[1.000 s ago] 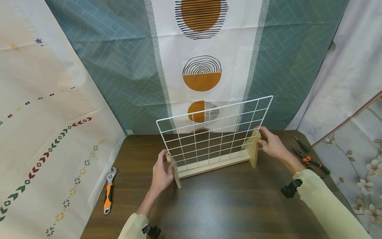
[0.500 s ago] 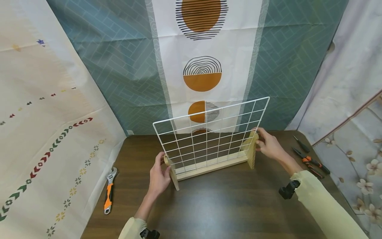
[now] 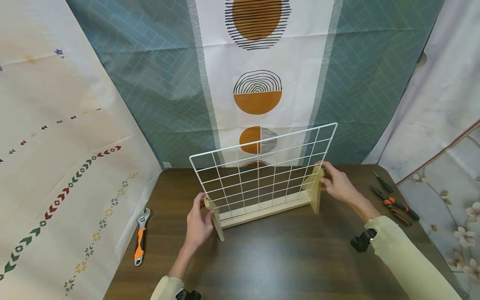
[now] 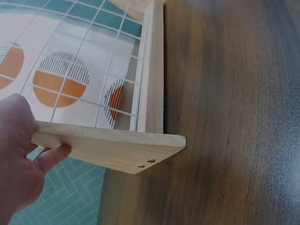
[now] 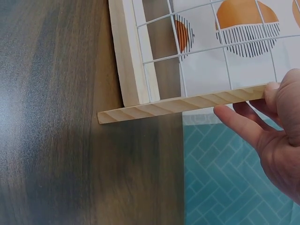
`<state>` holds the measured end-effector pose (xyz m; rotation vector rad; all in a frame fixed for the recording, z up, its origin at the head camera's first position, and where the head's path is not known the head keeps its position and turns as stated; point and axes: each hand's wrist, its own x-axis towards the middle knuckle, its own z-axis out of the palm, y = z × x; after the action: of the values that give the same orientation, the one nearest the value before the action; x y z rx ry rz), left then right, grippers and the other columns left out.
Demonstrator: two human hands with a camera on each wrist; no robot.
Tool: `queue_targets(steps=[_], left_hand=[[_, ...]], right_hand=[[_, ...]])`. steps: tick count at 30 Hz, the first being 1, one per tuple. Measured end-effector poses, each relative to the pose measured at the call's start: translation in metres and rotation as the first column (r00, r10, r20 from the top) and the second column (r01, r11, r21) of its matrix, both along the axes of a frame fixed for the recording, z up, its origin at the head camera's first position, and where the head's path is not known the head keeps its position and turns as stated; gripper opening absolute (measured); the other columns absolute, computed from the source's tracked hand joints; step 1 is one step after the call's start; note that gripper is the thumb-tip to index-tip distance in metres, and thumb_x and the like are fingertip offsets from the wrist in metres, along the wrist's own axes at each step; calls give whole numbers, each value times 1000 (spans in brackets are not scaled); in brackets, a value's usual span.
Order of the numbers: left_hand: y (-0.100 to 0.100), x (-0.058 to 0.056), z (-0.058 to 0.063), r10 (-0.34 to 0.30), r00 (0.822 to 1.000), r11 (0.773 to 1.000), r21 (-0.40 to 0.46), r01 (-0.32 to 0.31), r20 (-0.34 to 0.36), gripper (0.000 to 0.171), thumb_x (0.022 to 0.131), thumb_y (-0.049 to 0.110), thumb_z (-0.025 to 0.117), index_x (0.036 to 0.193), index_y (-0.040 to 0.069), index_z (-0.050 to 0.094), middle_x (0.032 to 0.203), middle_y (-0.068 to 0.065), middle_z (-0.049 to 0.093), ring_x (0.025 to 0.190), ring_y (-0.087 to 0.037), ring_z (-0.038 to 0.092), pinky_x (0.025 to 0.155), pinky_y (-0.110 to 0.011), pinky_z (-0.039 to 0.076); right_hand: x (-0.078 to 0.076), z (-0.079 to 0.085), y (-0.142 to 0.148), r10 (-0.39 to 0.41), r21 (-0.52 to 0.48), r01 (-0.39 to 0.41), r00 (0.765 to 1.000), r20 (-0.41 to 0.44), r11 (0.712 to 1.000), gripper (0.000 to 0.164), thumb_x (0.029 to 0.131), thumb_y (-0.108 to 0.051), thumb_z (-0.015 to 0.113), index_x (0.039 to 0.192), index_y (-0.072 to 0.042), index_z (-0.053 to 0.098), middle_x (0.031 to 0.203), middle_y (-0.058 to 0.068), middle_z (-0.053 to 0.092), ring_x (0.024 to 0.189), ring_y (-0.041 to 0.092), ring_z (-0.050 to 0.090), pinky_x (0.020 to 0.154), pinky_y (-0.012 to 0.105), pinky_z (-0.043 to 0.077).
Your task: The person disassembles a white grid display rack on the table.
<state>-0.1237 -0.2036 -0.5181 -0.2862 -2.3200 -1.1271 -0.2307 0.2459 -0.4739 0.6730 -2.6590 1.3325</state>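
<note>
A white wire grid panel (image 3: 258,175) stands upright in a pale wooden stand, its top leaning back a little. The stand's crossbar (image 3: 266,211) runs between two wooden end pieces on the table. My left hand (image 3: 198,223) grips the top of the left end piece (image 4: 117,148), where two metal screw heads show near the lower corner. At the other side, my right hand (image 3: 339,183) holds the upper part of the right end piece (image 5: 187,104) between thumb and fingers. Some fingertips are hidden behind the wood.
An adjustable wrench (image 3: 141,237) with an orange and black handle lies at the table's left edge. Pliers (image 3: 393,204) and a screwdriver (image 3: 383,182) lie at the right edge. Patterned cloths hang behind and at both sides of the brown table (image 3: 285,258).
Both hands have shifted the stand with its grid slightly left and toward me. Their hold on the end pieces stays the same.
</note>
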Motion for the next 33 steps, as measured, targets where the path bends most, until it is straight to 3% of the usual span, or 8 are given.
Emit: queue_targets(steps=[5,13,20,33], left_hand=[[-2,2,-1,10,1000,1000,-10,-11,-15,68,75,-25,67,136,-2,47,113,-20,62,103,-38,64,46,-26,44],[-5,6,-1,16,999,1000,-23,-17,-36,70,75,-26,66,135,2,46,111,-21,62,102,-42,64,44,-25,43],[-8,11,-3,39,999,999,-24,-39,-24,70,75,-25,67,136,3,46,111,-21,62,104,-42,65,49,-29,49],[-15,19,-6,53,996,998,-38,-56,-72,72,72,-26,68,136,1,46,108,-19,62,102,-41,65,46,-28,44]], right_hand=[[1,2,-3,2,15,-2,1000,-4,1000,47,95,17,48,138,0,42,116,35,59,104,54,61,64,40,59],[0,0,-7,-4,18,4,1000,-3,1000,48,94,18,49,138,-1,43,117,35,58,104,54,61,64,41,58],[0,-1,-10,11,18,-11,1000,-8,1000,50,94,18,50,139,-1,42,115,36,58,102,53,62,65,39,58],[-1,-2,-19,26,0,-26,999,-26,1000,50,94,19,51,139,-2,43,116,35,59,101,54,62,65,46,58]])
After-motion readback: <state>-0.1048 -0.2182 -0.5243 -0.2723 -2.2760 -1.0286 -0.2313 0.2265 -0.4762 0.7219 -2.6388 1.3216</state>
